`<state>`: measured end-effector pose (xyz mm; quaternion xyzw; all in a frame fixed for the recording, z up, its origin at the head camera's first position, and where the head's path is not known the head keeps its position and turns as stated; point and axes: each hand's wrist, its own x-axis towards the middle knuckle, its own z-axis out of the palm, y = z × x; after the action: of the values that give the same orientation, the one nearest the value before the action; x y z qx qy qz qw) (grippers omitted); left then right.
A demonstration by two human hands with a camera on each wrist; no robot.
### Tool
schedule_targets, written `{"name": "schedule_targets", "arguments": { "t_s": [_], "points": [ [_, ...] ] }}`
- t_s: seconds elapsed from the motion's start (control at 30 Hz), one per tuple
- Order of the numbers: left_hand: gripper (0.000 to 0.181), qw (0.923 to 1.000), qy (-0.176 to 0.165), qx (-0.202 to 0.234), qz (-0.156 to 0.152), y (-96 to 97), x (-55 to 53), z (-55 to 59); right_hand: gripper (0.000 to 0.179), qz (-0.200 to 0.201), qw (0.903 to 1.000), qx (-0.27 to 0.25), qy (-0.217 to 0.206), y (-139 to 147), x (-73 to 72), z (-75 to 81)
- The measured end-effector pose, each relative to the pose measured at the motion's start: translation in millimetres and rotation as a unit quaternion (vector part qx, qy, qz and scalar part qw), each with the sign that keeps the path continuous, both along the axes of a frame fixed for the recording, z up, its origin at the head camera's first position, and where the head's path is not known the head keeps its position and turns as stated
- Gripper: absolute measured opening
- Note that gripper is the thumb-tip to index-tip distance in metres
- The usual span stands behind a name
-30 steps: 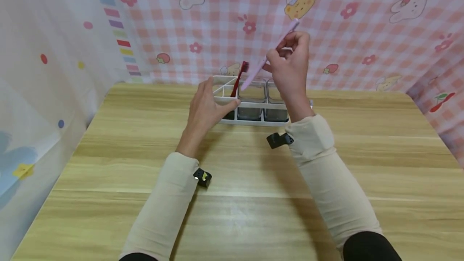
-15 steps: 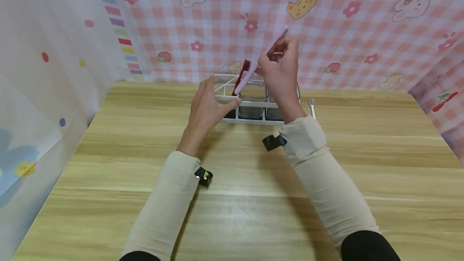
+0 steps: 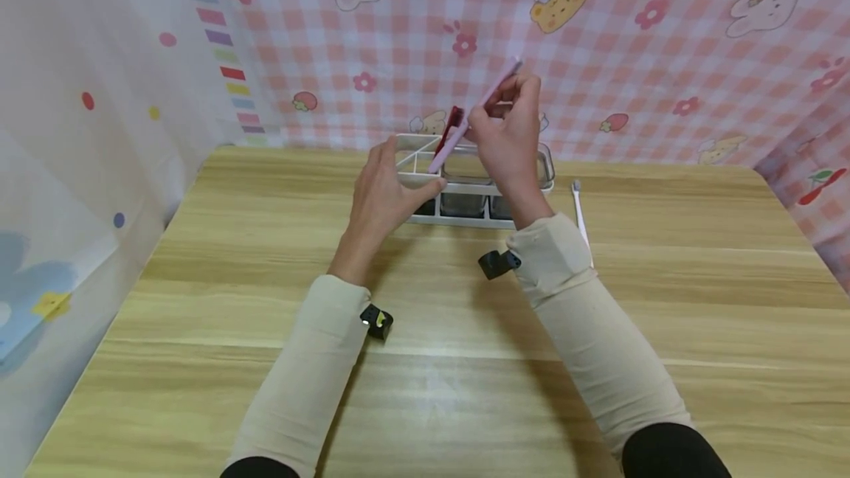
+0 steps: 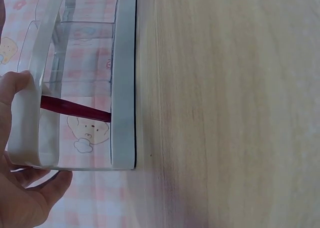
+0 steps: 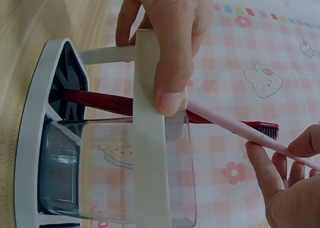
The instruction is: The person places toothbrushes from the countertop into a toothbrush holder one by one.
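Observation:
My left hand (image 3: 381,201) grips the left end of a white toothbrush holder (image 3: 473,189), thumb across the front of its upper band and fingers around the side and back. Inside, a red toothbrush (image 5: 107,103) leans with its bristles up. My right hand (image 3: 510,139) pinches a pink toothbrush (image 5: 227,122), tilted, its head up to the right. The pink handle's lower end is at the divided opening, right by my left thumb tip (image 5: 170,102) and beside the red brush. Clear cups (image 3: 462,205) fill the holder's other slots, partly hidden behind my right hand.
A white toothbrush (image 3: 580,216) lies on the wooden table (image 3: 432,389) to the right of the holder, its lower end behind my right sleeve. Pink checked cloth (image 3: 398,43) hangs close behind the table, and a pale curtain (image 3: 73,168) borders the left side.
My right hand has moved left and down with the pink toothbrush, bringing its lower end to the holder's opening. The white toothbrush has come into view. My left hand keeps its grip.

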<state>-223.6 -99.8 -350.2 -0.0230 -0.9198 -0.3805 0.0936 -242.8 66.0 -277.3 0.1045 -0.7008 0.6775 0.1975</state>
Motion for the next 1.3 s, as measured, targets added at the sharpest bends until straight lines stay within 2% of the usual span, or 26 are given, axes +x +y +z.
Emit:
{"name": "schedule_targets", "arguments": {
  "t_s": [0.3,0.8,1.07,1.3],
  "points": [
    [0.102,1.0,-0.005,0.0,0.002,0.0,-1.1,0.5,0.032,0.002,0.9999,0.005,-0.009,-2,-3.8,-3.3],
    [0.1,0.9999,0.013,-0.002,0.003,-0.7,2.9,0.2,0.03,0.008,0.9983,0.059,0.001,-7,0.3,-9.7],
    [0.105,1.0,0.002,-0.006,0.002,0.9,2.5,0.4,0.03,0.029,0.9979,0.057,-0.006,-7,1.2,-14.0],
    [0.102,1.0,0.003,0.005,0.0,0.4,3.6,-0.1,0.027,0.041,0.9978,0.052,0.009,-9,0.6,-21.3]
  ]
}}
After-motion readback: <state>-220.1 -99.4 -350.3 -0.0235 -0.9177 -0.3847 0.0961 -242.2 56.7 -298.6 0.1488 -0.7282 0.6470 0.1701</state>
